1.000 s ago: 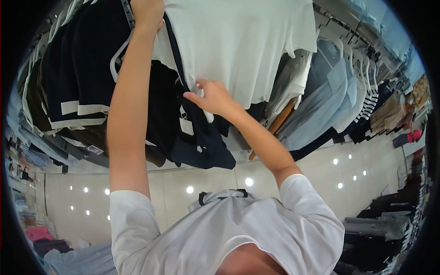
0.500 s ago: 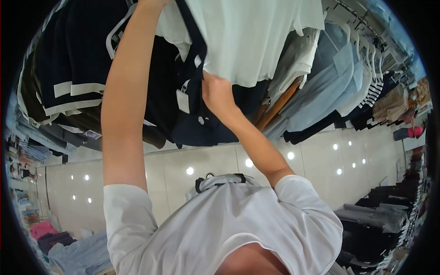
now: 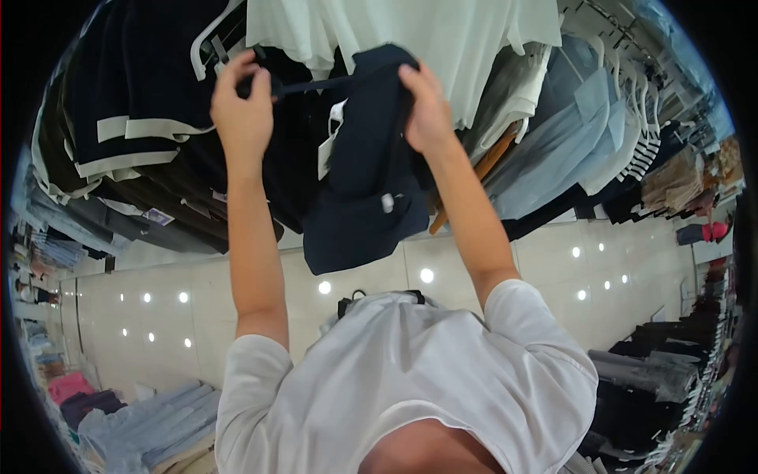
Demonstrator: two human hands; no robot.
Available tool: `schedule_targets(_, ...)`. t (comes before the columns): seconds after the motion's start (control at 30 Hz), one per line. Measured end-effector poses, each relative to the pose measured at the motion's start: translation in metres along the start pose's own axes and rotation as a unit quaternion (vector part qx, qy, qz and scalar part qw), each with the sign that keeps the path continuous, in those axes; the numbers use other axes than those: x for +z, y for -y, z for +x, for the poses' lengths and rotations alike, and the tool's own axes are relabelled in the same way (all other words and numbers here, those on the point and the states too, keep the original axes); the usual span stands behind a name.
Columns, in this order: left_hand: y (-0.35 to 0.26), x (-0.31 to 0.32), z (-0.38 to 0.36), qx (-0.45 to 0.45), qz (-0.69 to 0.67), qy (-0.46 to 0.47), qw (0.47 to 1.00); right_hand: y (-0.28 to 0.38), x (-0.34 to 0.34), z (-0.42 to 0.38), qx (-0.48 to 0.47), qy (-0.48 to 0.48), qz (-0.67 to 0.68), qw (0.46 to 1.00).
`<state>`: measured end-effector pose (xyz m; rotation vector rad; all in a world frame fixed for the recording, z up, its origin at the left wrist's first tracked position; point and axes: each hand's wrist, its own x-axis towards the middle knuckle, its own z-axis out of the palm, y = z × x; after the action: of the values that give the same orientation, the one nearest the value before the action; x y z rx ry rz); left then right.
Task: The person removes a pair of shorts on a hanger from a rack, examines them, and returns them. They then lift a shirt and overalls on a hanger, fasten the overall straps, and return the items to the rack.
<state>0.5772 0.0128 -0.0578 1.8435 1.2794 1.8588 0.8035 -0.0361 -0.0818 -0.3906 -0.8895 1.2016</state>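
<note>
A dark navy garment (image 3: 367,166) with a white tag (image 3: 325,150) hangs between my hands, in front of a pale hanging garment (image 3: 410,31). My right hand (image 3: 429,107) grips its upper right edge, thumb on the near side. On the left, my left hand (image 3: 243,103) is closed on a thin dark strap that stretches across to the garment. A white hanger (image 3: 207,43) shows just above my left hand, among dark clothes.
Dark garments with white trim (image 3: 134,138) hang at the left, light blue shirts (image 3: 553,154) at the right. Folded clothes (image 3: 150,423) lie at lower left. Black clothing (image 3: 632,411) is at lower right. A distant person (image 3: 703,231) in red shows at far right.
My left hand has come down from the top edge and now holds the strap. My right hand has moved up and right. The navy garment has come forward, lower edge over the floor.
</note>
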Motion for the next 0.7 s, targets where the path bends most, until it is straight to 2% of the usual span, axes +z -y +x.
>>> schedule_targets(0.03,0.017,0.001,-0.018,0.001,0.047,0.028,0.998,0.008,-0.003,0.003,0.024,-0.005,0.026,0.999)
schedule_targets(0.1,0.026,0.002,-0.058,0.073,0.323,0.024,0.943,0.006,-0.014,0.015,0.067,0.006,0.075,0.995)
schedule_targets(0.13,0.02,0.001,-0.072,0.028,0.306,0.034,0.951,0.003,-0.021,0.02,0.078,0.006,0.057,0.995)
schedule_targets(0.17,0.022,0.001,-0.084,-0.016,0.178,0.092,0.98,0.001,-0.024,0.026,0.086,0.006,0.039,0.995)
schedule_targets(0.2,0.026,0.003,-0.096,-0.06,0.044,0.148,0.986,-0.002,-0.027,0.027,0.094,0.007,0.022,0.995)
schedule_targets(0.23,0.026,0.004,-0.106,-0.102,-0.091,0.2,0.97,-0.005,-0.03,0.025,0.129,0.017,0.04,0.991)
schedule_targets(0.27,0.005,0.01,-0.116,-0.18,-0.248,0.29,0.907,-0.005,-0.026,0.023,0.165,0.028,0.057,0.984)
schedule_targets(0.33,0.007,0.028,-0.137,-0.193,-0.256,0.331,0.888,-0.003,-0.022,0.018,0.205,0.061,0.068,0.974)
schedule_targets(0.43,0.004,0.036,-0.141,-0.224,-0.241,0.311,0.892,0.016,-0.018,0.011,0.079,0.024,-0.067,0.994)
schedule_targets(0.5,-0.001,0.036,-0.137,-0.231,-0.249,0.279,0.898,0.03,-0.026,0.013,0.036,0.033,-0.131,0.99)
schedule_targets(0.7,-0.007,0.028,-0.12,-0.175,-0.25,0.242,0.921,0.063,-0.04,0.008,-0.068,0.105,-0.29,0.949)
